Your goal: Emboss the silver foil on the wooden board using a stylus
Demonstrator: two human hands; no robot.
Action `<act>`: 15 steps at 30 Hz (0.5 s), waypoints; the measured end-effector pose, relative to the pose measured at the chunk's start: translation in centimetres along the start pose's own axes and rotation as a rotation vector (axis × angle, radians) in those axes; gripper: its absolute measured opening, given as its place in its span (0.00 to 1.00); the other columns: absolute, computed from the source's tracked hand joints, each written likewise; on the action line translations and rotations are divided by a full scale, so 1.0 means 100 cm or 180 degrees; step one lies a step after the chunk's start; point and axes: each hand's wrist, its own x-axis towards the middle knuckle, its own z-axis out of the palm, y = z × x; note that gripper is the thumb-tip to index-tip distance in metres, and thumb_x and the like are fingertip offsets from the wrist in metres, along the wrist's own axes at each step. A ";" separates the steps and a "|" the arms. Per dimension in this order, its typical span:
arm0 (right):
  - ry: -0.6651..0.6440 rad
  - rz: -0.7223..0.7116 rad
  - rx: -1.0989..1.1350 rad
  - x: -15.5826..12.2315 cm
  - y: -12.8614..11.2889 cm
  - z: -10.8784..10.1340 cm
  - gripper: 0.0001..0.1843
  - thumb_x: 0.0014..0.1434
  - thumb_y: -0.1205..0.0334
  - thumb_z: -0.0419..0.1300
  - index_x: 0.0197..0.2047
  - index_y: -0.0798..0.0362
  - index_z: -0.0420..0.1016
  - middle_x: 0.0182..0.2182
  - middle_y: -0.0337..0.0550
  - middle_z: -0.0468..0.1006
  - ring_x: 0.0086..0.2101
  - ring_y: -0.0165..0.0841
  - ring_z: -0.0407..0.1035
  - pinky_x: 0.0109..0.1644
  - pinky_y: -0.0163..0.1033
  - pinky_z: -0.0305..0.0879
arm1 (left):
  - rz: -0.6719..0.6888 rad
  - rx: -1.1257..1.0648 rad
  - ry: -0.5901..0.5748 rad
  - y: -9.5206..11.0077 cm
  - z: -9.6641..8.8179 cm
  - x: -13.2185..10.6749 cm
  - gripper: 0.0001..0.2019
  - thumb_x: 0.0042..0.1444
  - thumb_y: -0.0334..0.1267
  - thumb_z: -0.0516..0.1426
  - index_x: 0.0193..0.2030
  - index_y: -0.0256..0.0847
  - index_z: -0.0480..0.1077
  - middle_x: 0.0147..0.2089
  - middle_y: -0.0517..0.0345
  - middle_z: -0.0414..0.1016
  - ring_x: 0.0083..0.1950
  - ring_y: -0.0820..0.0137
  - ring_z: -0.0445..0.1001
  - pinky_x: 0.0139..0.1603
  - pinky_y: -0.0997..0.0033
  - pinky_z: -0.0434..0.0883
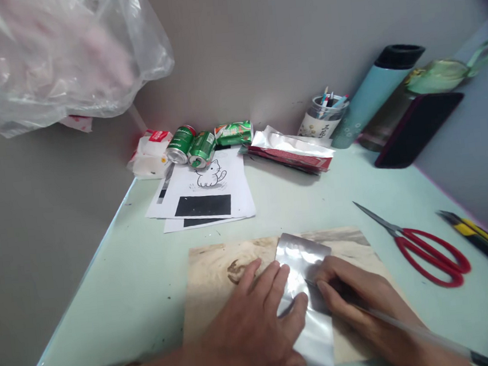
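A shiny silver metal sheet (319,337), bent into a slight curve, lies on a wooden board (208,261). My left hand (260,314) rests palm down with its fingers spread, the fingertips touching the left edge of the sheet. My right hand (367,297) is closed around a slim pen (417,330) with a clear barrel and a dark end. The pen slants down to the left, and its thin tip meets the middle of the sheet. Part of the sheet is hidden under both hands.
Red-handled scissors (427,254) and a yellow-black utility knife (486,240) lie at the right. Behind are printed sheets (241,197) with a cat drawing, green cans (201,149), a foil packet (292,146), a pen jar (322,118), bottles (369,93) and a phone (418,131). A plastic bag (59,57) hangs upper left.
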 end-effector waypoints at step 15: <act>0.0246 0.0188 0.0031 -0.002 0.005 0.006 0.12 0.68 0.54 0.55 0.36 0.48 0.75 0.30 0.40 0.79 0.31 0.34 0.73 0.33 0.37 0.68 | -0.0004 0.0080 0.0105 0.003 -0.003 -0.001 0.37 0.65 0.59 0.57 0.70 0.34 0.54 0.73 0.25 0.52 0.77 0.46 0.47 0.74 0.44 0.42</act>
